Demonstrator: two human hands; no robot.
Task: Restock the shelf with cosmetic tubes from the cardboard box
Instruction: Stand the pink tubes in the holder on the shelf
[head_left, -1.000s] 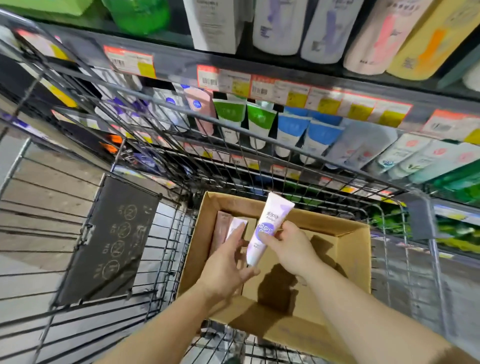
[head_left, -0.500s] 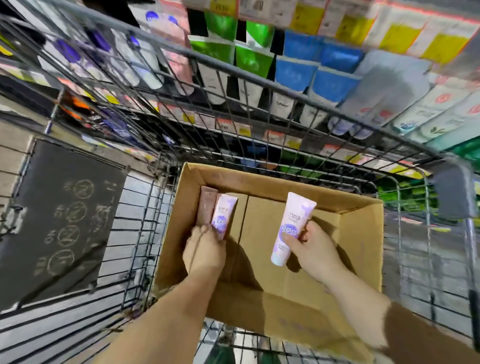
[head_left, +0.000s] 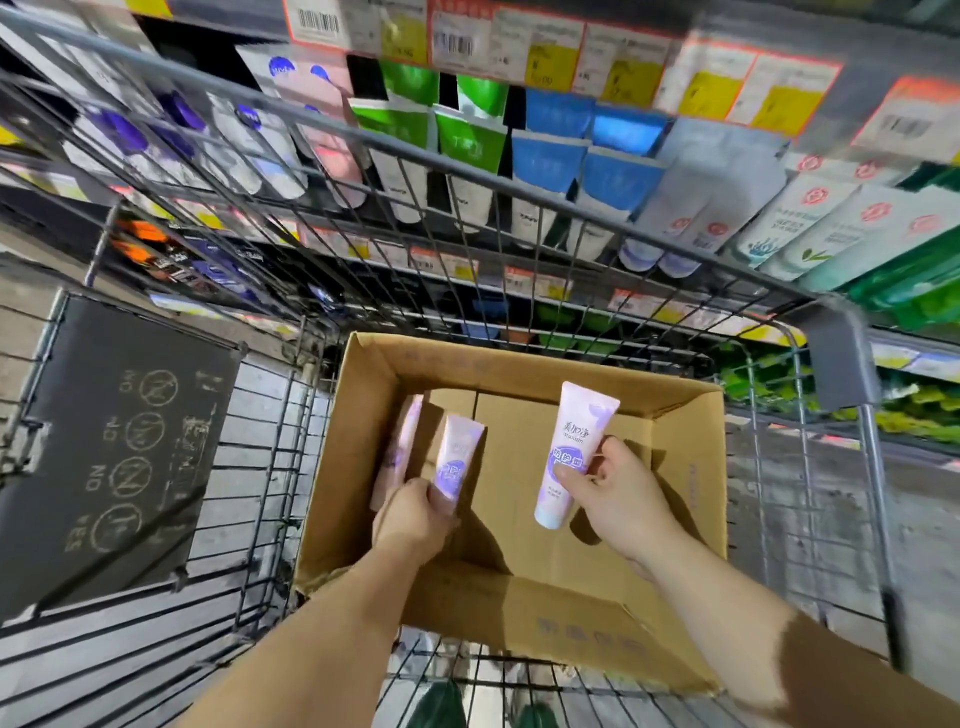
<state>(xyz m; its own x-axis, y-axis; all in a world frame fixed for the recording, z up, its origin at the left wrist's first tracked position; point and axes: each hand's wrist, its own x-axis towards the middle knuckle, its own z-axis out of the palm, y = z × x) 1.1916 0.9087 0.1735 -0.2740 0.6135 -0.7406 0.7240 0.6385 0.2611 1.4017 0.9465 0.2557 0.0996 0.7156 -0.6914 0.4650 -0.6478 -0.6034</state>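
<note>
Beyond both sets of fingers, at the far side of the view, the store shelf (head_left: 649, 130) carries rows of upright tubes in purple, pink, green, blue and pale grey, with a strip of orange and yellow price tags (head_left: 545, 57) along the edge above them. Nearer, between that shelf and the fingers, runs the grey wire shopping cart (head_left: 467, 171), whose far rail crosses in front of the shelved tubes; to the left of the left fingers its dark fold-down flap (head_left: 114, 447) shows pale circular markings. Inside the cart sits the open cardboard box (head_left: 675, 467), and both hands reach down into it. The right hand (head_left: 618, 493) grasps a pale lilac cosmetic tube (head_left: 574, 447) around its lower half, thumb on the front face and fingers curled behind, holding it upright above the box floor with its flat crimped end pointing away from the wrist. The left hand (head_left: 415, 514) is clenched around the lower end of a second, smaller-looking lilac tube (head_left: 457, 457) near the box's left wall. Just left of those fingers a third tube (head_left: 400, 447) leans against the inner left wall of the box; whether the fingers touch it cannot be told.
</note>
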